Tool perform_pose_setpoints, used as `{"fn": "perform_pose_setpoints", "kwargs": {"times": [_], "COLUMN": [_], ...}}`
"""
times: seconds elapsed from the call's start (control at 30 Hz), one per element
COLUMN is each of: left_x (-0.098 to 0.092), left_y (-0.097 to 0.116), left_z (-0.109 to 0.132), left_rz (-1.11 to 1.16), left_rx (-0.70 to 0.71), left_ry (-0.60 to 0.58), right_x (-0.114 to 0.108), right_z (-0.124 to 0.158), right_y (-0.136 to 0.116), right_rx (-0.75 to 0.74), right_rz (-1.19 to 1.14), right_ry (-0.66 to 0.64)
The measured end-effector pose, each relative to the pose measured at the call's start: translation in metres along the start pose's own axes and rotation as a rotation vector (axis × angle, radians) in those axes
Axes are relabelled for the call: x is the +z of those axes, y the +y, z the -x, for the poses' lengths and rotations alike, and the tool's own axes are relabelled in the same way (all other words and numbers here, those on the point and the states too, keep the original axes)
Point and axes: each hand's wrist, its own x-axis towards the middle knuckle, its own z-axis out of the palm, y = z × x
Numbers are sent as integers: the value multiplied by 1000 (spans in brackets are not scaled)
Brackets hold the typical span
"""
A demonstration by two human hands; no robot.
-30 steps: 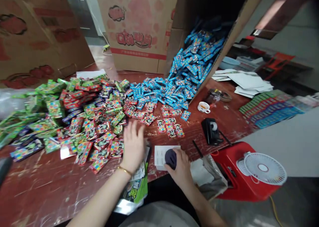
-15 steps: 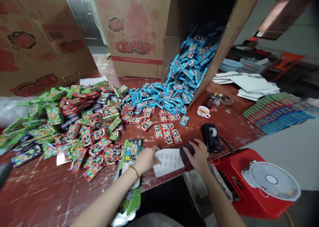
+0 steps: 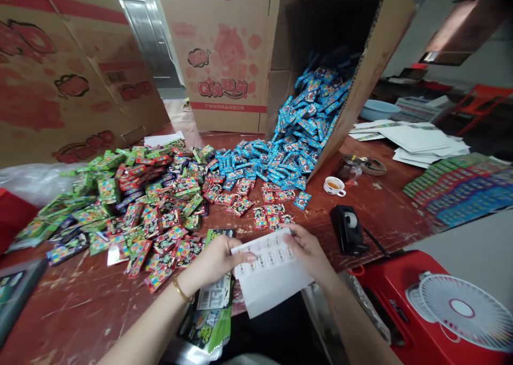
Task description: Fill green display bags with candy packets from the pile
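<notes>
A white sheet of oval stickers [image 3: 272, 287] is held up over the table's front edge, tilted, with printed ovals along its upper part and a blank lower part. My left hand [image 3: 214, 258], a gold bangle at its wrist, pinches the sheet's left side, thumb on top. At the upper right, my right hand [image 3: 310, 255] grips the same sheet; its fingers are partly hidden behind the paper. Under my left forearm lie green-and-black printed pouches [image 3: 216, 317]. Just beyond the sheet is a small group of red candy packets [image 3: 260, 218], partly covered by my right hand.
Mixed candy packets [image 3: 152, 220] are heaped to the left. Blue packets [image 3: 276, 159] spill from an open carton [image 3: 372, 49]. On the right are a tea cup [image 3: 334, 187], a black tape dispenser [image 3: 348, 231], flattened printed card [image 3: 457, 186] and a white fan [image 3: 460, 306] on a red surface.
Both hands have lifted the sticker sheet off the table. My right hand no longer holds the dark object it had and now grips the sheet. The view has shifted left.
</notes>
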Motion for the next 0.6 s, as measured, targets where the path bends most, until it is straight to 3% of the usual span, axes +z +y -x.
{"fn": "perform_pose_setpoints", "kwargs": {"times": [0.13,0.27,0.37,0.47,0.6], "left_x": [-3,-2,0,2,5], "left_y": [10,14,15,16,15], "left_z": [11,17,19,21,23], "left_rz": [-88,-26,7,38,15], "left_rx": [62,122,107,121,137], "left_ry": [-35,170,199,191,277], "right_x": [1,1,2,4,8], "right_z": [-3,-5,-6,-7,-5], "right_y": [-8,-16,-21,-25,-26], "right_rx": [-126,-132,-139,-153,-145], "right_rz": [112,215,264,295,273], "right_ry": [-49,-97,-155,-113,-42]}}
